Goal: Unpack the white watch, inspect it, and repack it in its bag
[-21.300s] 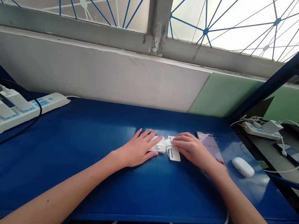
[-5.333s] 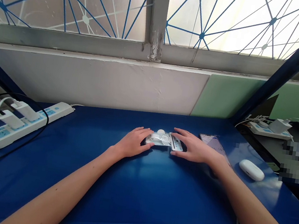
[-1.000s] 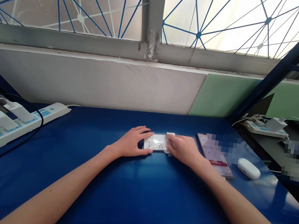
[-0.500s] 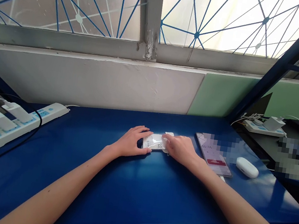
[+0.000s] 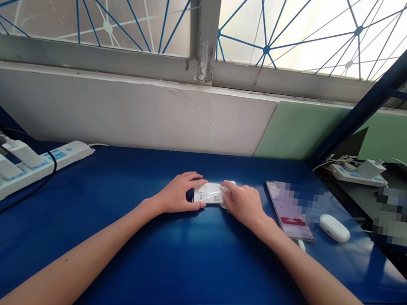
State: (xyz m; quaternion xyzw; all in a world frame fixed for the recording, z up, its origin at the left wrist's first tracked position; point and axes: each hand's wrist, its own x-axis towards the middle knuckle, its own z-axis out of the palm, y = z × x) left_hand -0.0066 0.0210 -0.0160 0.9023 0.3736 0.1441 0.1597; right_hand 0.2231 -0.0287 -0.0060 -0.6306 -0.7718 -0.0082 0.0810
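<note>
On the blue desk, in the middle of the head view, lies a small white packet (image 5: 208, 192) with a shiny clear surface and a dark lower edge. Its exact kind does not show. My left hand (image 5: 178, 193) holds it at the left end, thumb along the near edge and fingers at the far edge. Closed at the right end, my right hand (image 5: 244, 204) pinches the packet's whitish end between thumb and fingers. Those fingers partly hide that end.
Right of my right hand lies a phone (image 5: 286, 211) with a lit screen, a white cable at its near end. Beyond it sits a white earbud case (image 5: 334, 228). A power strip (image 5: 69, 150) with white plugs and a black cable (image 5: 39, 189) occupies the left side of the blue desk (image 5: 179, 266).
The view has shifted slightly. Both hands stay at the packet, with the right hand's fingers moved only a little at its right end.
</note>
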